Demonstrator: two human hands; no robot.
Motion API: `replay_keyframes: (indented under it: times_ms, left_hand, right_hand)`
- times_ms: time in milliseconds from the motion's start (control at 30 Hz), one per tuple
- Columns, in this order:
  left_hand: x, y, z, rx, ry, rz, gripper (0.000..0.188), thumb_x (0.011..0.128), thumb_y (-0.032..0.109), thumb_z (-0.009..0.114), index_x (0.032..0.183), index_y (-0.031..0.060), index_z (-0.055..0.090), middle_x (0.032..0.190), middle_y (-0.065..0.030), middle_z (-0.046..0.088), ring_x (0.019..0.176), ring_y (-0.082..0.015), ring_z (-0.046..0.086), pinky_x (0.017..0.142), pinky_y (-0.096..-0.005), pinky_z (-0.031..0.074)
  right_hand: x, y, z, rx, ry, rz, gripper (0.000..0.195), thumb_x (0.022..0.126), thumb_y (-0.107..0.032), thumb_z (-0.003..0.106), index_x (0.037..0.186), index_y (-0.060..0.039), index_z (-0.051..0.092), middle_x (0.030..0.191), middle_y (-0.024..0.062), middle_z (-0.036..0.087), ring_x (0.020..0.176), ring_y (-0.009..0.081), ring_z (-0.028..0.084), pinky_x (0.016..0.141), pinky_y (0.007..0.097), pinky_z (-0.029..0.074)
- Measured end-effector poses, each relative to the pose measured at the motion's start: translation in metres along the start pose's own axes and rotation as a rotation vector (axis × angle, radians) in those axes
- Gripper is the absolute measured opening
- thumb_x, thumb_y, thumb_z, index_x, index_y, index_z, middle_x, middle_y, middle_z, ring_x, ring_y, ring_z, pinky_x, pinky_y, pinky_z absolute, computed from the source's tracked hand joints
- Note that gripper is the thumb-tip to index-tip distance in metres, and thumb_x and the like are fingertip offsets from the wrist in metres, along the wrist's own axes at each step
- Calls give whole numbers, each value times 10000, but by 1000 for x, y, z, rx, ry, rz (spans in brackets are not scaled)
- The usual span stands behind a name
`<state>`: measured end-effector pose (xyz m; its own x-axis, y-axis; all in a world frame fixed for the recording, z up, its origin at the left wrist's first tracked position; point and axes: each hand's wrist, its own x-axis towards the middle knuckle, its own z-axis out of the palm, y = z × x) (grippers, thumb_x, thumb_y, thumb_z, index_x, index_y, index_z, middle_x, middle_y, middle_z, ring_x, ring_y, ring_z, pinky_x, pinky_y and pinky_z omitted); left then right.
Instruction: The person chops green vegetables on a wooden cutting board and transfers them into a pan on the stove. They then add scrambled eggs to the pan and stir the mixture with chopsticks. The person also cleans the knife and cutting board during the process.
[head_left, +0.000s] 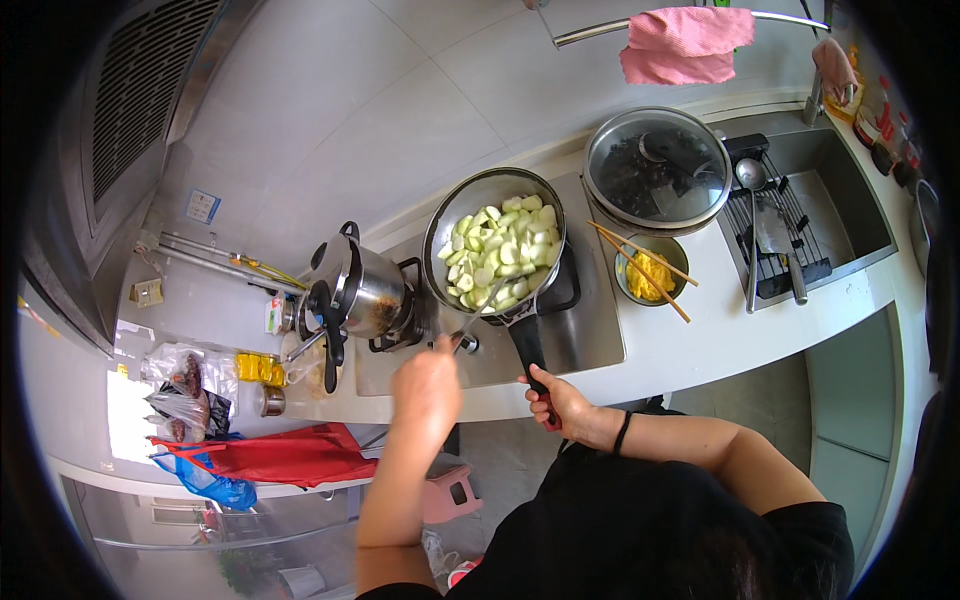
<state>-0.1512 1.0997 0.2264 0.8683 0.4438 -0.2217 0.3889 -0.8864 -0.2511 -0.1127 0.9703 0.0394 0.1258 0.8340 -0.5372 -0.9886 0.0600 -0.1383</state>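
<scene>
Before me a deep frying pan (433, 262) stands on the right burner of the gas cooktop (592, 330). Chunks of pale-green gourd (499, 251) fill it. My left hand (426, 384) grips a metal cooking utensil (480, 311), probably a turner. Its far end is among the gourd pieces near the pan's front edge, partly hidden by them. Motion blurs this hand. My right hand (559, 405) is wrapped around the pan's black-and-red handle (527, 345), thumb on top. Right of the pan is a bowl (652, 298) of yellow scrambled egg (649, 276), with wooden chopsticks (645, 255) across it.
Left of the pan stands a steel pressure cooker (375, 292). A glass-lidded pan (656, 169) is at the back right. Beside it, a sink (840, 187) holds a rack with a ladle (751, 225) and a cleaver (772, 229). A red bag (277, 454) lies left.
</scene>
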Motion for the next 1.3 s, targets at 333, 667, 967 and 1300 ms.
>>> replay_keyframes:
  times_ms: [333, 667, 967, 1300]
  left_hand:
    - [79, 4, 39, -146, 326, -119, 329, 824, 80, 564, 1138, -9, 602, 807, -218, 650, 773, -390, 651, 695, -477, 516]
    - [36, -22, 50, 238, 261, 148, 465, 842, -7, 497, 1304, -46, 467, 814, -166, 595, 655, -295, 659, 562, -374, 543]
    - [7, -6, -21, 175, 134, 131, 257, 850, 24, 471, 1053, -64, 603, 770, -185, 652, 676, -320, 670, 591, -423, 537]
    - [68, -31, -26, -61, 270, -40, 119, 787, 13, 571, 839, -58, 651, 794, -250, 647, 798, -407, 649, 724, -455, 522]
  right_hand:
    - [-3, -2, -7, 16, -34, -41, 335, 975, -433, 482, 1062, -112, 523, 705, -47, 428, 536, 48, 317, 471, 199, 270]
    - [2, 2, -11, 50, -49, -30, 334, 958, -423, 522, 1074, -109, 530, 706, -49, 437, 533, 47, 306, 467, 192, 258]
    - [4, -4, -13, 42, -11, -7, 342, 955, -440, 518, 1073, -120, 528, 703, -50, 434, 522, 51, 309, 460, 197, 261]
    - [-2, -7, -9, 22, -20, -2, 323, 973, -424, 489, 1065, -117, 528, 697, -50, 431, 531, 53, 329, 475, 208, 286]
